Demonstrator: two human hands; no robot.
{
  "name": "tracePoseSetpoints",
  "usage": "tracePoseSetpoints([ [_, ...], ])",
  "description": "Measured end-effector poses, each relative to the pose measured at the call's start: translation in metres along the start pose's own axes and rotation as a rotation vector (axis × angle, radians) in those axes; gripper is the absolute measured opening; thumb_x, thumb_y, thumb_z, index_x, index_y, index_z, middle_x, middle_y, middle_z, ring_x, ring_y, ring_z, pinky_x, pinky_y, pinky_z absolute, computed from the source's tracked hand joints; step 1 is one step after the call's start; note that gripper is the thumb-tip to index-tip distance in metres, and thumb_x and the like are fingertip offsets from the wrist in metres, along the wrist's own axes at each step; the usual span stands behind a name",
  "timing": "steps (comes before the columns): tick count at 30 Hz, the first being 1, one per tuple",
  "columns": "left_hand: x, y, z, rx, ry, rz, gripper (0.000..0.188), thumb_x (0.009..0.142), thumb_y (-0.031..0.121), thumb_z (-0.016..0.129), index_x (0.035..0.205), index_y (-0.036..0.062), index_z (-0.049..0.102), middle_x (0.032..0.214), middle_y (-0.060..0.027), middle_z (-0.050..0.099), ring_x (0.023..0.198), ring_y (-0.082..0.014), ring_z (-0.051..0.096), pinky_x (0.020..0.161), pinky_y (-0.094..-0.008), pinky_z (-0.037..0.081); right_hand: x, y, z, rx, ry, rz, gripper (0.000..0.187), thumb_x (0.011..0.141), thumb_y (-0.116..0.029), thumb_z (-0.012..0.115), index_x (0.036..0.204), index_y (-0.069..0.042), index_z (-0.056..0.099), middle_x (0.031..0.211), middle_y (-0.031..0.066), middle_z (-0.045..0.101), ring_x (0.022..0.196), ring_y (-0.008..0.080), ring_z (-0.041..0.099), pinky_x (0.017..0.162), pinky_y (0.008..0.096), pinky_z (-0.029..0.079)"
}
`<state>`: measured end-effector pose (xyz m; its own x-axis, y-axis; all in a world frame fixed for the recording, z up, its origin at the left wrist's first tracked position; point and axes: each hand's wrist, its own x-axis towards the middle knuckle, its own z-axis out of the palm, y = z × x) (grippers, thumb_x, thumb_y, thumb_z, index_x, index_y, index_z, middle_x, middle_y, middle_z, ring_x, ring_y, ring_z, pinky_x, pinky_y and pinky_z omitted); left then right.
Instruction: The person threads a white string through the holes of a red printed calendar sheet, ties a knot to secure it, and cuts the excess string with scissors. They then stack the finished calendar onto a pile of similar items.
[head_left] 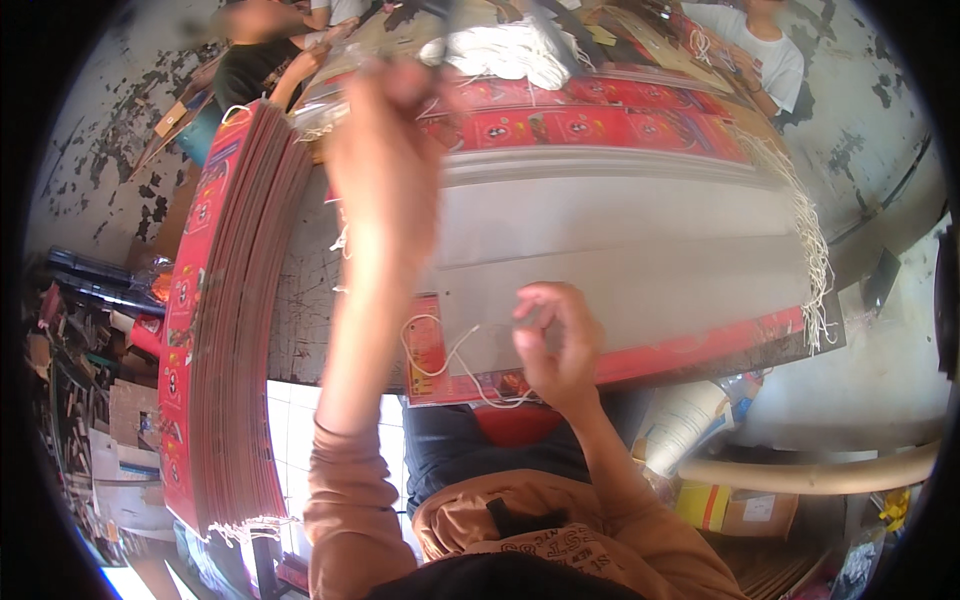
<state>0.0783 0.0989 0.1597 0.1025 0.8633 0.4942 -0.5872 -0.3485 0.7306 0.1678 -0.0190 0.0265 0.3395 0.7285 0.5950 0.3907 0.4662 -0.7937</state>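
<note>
My left hand [388,165] reaches far over the table, smeared by motion; its fingers end near the piled red printed boards, and what they hold cannot be made out. Close to my body, my right hand [562,345] hovers above the near board's edge, thumb and fingers curved but apart, with nothing visible between them. Beneath it lies a flat grey cardboard sheet [620,235] with a red printed strip [690,344] along its near side. A thin white cord [452,353] lies in a loose loop on the red printed corner, left of my right hand.
A tall stack of red-printed boards [235,310] stands at the left. White cord ends [815,265] hang from the pile's right edge. A heap of white cord [510,52] lies at the far side. Two people work across the table. A cardboard box [760,514] sits lower right.
</note>
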Motion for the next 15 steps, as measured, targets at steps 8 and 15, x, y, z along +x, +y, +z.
tracePoseSetpoints([
  [8,-0.147,-0.016,0.011,0.090,-0.425,-0.519,0.044,0.096,0.038,0.029,0.089,-0.0008,0.047,0.079,-0.0034,0.041,0.072,-0.0132,0.043,0.069,-0.0269,0.036,-0.004,-0.008,-0.047,1.093,0.140,0.088,0.101,0.070,-0.079,0.036,0.139,-0.008,0.016,0.126,0.0121,0.040,0.093,0.0198,0.049,0.084,0.0369,0.042],
  [15,-0.194,-0.033,-0.004,0.200,-0.701,-0.495,0.025,0.093,0.016,0.042,0.100,-0.0073,0.046,0.083,-0.0123,0.047,0.075,-0.0202,0.049,0.072,-0.0309,0.041,-0.016,-0.030,-0.088,0.964,0.511,0.138,0.040,0.096,-0.032,0.037,0.128,-0.007,0.038,0.088,0.0056,0.045,0.065,0.0078,0.039,0.062,0.0252,0.043],
])
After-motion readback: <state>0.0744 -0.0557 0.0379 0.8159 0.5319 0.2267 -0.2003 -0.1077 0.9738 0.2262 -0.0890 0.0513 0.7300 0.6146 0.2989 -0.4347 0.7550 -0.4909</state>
